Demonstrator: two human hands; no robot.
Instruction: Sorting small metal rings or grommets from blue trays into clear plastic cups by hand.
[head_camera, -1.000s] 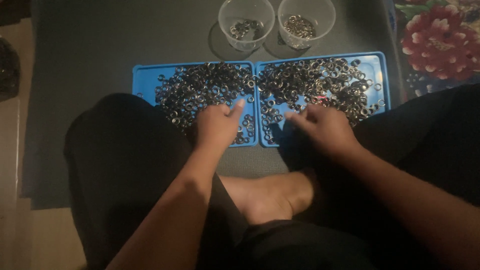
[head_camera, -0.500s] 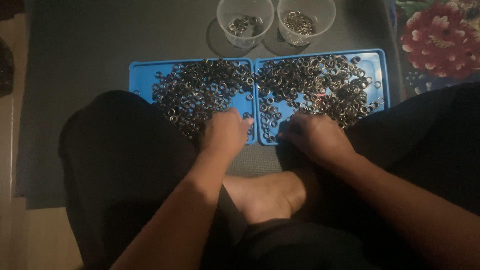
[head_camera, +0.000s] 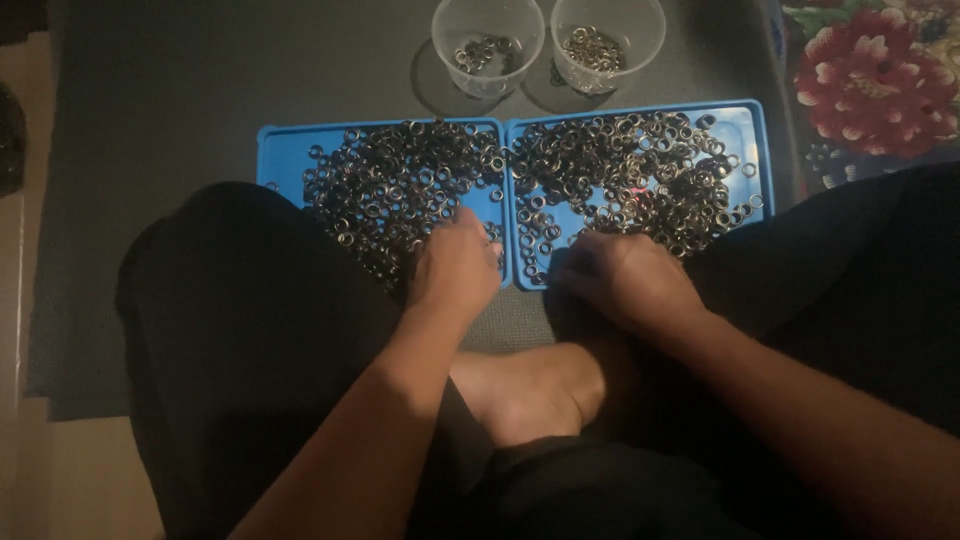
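Both hands had drawn in since a second earlier: the left hand (head_camera: 455, 265), whose thumb then stuck up, now lay curled over the near edge of the left blue tray (head_camera: 285, 150), fingers bent among the metal rings (head_camera: 400, 190). Whether it pinched a ring could not be told. Just right of that tray lay the right blue tray (head_camera: 745, 125), where the right hand (head_camera: 625, 280) rested knuckles-up at the near edge, fingers folded under, its grip hidden. Beyond the left tray stood two clear cups (head_camera: 488, 45), each holding a few rings.
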